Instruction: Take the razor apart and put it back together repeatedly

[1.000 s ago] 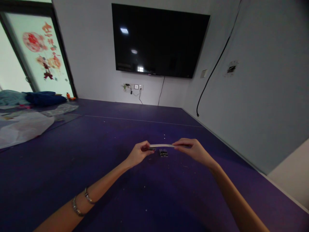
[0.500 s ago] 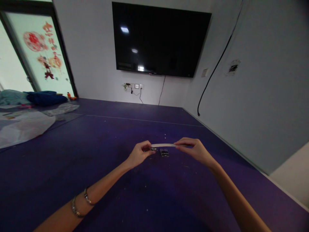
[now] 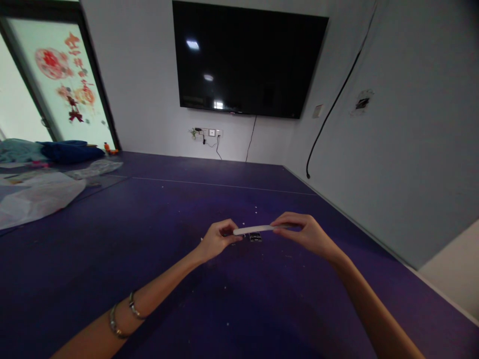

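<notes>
A thin white stick [image 3: 254,230], rounded at its left end, is pinched between the thumb and fingers of my right hand [image 3: 304,233]. That end reaches the fingertips of my left hand [image 3: 217,240], whose fingers are closed in a pinch. Something small shows by the left thumb tip, partly behind the stick; I cannot make out what it is. Just under the stick, a small dark block with light details, like an electronic module [image 3: 255,237], lies on the purple surface [image 3: 239,299] between my hands.
White plastic sheeting [image 3: 45,197] and a dark blue cloth [image 3: 71,151] lie at the far left. Small white specks dot the surface. A television [image 3: 250,60] hangs on the back wall above sockets [image 3: 212,132]. A black cable [image 3: 333,102] dangles along the right wall.
The stick's left end has dropped and come in front of my left fingertips, so the stick tilts now. My left hand has shifted slightly; the right still holds the stick.
</notes>
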The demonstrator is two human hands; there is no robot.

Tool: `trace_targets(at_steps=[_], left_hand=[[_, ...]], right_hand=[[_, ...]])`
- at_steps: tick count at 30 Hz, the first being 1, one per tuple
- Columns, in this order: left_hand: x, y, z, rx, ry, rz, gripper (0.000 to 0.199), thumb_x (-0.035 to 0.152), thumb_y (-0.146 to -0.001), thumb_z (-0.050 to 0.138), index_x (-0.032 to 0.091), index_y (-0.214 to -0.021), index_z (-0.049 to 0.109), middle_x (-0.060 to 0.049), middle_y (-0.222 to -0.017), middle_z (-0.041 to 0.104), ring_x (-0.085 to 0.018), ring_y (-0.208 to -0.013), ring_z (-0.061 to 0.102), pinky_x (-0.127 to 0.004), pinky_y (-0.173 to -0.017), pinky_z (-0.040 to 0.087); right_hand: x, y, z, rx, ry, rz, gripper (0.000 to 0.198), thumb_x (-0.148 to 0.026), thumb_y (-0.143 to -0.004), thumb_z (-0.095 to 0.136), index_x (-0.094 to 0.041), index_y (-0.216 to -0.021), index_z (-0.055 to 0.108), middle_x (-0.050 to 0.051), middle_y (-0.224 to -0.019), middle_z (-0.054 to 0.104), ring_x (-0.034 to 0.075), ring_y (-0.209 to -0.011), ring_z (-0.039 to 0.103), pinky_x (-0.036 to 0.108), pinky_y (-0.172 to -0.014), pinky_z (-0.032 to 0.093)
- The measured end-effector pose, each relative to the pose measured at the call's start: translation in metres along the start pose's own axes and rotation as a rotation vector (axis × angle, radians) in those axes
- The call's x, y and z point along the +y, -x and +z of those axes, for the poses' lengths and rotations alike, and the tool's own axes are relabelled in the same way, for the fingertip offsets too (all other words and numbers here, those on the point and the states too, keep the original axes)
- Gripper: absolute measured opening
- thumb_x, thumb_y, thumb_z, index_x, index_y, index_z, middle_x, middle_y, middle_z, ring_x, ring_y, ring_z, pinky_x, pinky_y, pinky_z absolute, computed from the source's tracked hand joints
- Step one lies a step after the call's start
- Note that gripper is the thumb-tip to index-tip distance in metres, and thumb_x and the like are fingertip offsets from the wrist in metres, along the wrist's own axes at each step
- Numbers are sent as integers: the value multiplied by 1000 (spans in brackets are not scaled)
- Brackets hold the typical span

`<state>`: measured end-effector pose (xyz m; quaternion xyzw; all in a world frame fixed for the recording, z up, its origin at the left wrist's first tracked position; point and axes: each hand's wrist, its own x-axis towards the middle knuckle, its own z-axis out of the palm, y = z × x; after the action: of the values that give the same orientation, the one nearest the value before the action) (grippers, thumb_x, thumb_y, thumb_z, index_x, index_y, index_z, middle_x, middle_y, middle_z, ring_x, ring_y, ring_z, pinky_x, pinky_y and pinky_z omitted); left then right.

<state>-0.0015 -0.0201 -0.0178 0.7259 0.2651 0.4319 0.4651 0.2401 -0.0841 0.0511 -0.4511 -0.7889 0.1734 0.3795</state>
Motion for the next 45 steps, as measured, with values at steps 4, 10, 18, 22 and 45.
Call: trace_targets(at_steps=[4,10,18,22,45], left_hand=[[3,1,-1,-2,-13,-10,16,24,-67,69,14,-69,56,0,-72,62,-12,-70,57,-27,-70,43],[2,1,0,17,-28,4,16,24,-65,70,14,-68,57,1,-67,61,-11,-65,55,-25,-64,42],[4,1,1,28,-6,-12,17,25,-66,70,14,-67,56,0,-69,62,-12,-68,57,-26,-67,44],[6,2,1,33,-12,10,16,24,-65,70,14,-68,57,1,-67,61,-12,-66,55,-26,-65,43],[11,5,4,-13,20,-16,16,23,-67,69,14,-70,56,-1,-73,63,-13,-72,58,-29,-72,44]], right_hand=[[1,0,0,44,6,39,14,-28,-77,59,-21,-84,69,4,-87,67,17,-84,61,29,-76,48],[-2,-1,1,-16,-27,2,15,-28,-76,60,-21,-85,69,3,-86,67,16,-83,61,28,-75,48],[-2,0,1,19,-19,36,14,-27,-77,59,-21,-86,68,4,-88,67,17,-85,61,29,-78,48],[-1,0,2,-30,-31,24,15,-29,-76,59,-21,-87,68,3,-87,67,16,-83,61,29,-77,48],[7,1,0,-72,-53,21,22,-35,-77,59,-21,-92,70,5,-88,66,17,-82,60,28,-72,47]])
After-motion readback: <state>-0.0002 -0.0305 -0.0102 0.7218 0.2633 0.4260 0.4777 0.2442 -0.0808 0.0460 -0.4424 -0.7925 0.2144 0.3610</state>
